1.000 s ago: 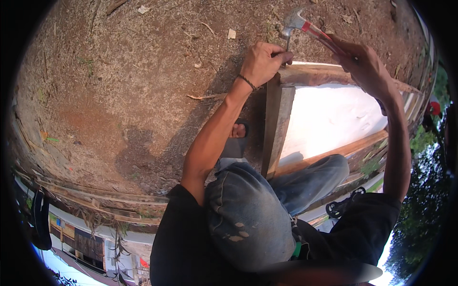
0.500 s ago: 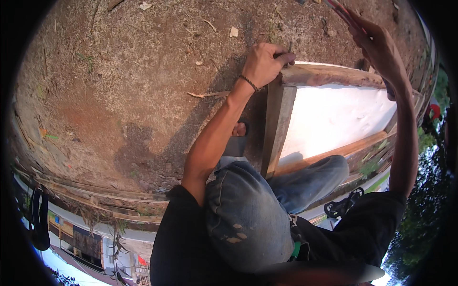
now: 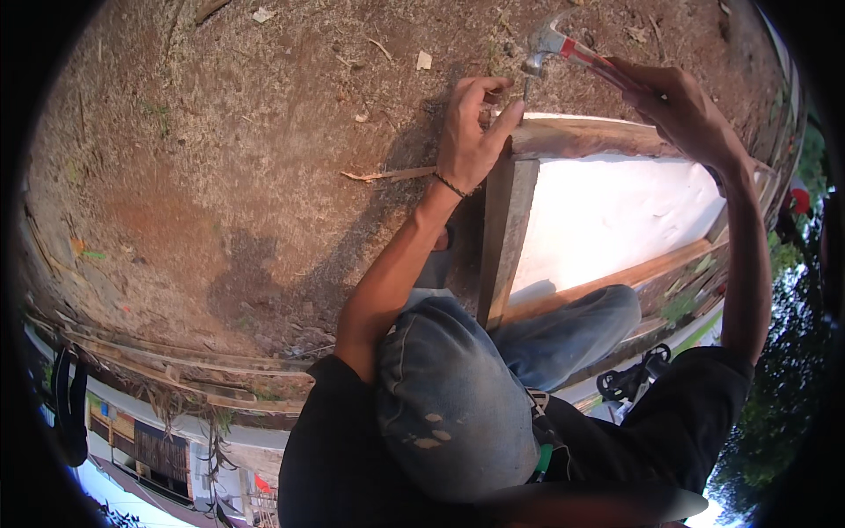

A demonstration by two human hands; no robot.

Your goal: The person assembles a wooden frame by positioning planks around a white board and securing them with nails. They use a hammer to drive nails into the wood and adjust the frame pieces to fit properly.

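My right hand (image 3: 682, 110) grips the handle of a claw hammer (image 3: 572, 50) with a red and pale handle and a metal head. The hammer's face is just above a thin nail (image 3: 526, 88), which stands upright at the near-left corner of a wooden frame (image 3: 581, 138). Beside that corner is my left hand (image 3: 471, 136), thumb and fingers spread apart and off the nail. A white panel (image 3: 616, 220) sits within the frame's wooden bars, brightly lit.
My bent leg in worn jeans (image 3: 458, 396) is close to the frame's side bar (image 3: 510, 238). Brown bare ground (image 3: 220, 158) with wood scraps spreads to the left. Long wooden strips (image 3: 185, 356) lie at the lower left, and a dark sandal (image 3: 634, 374) shows at the lower right.
The hammer has come down from the upper right to the nail, my right hand moving with it. My left fingers have let go of the nail and opened, shifting slightly left.
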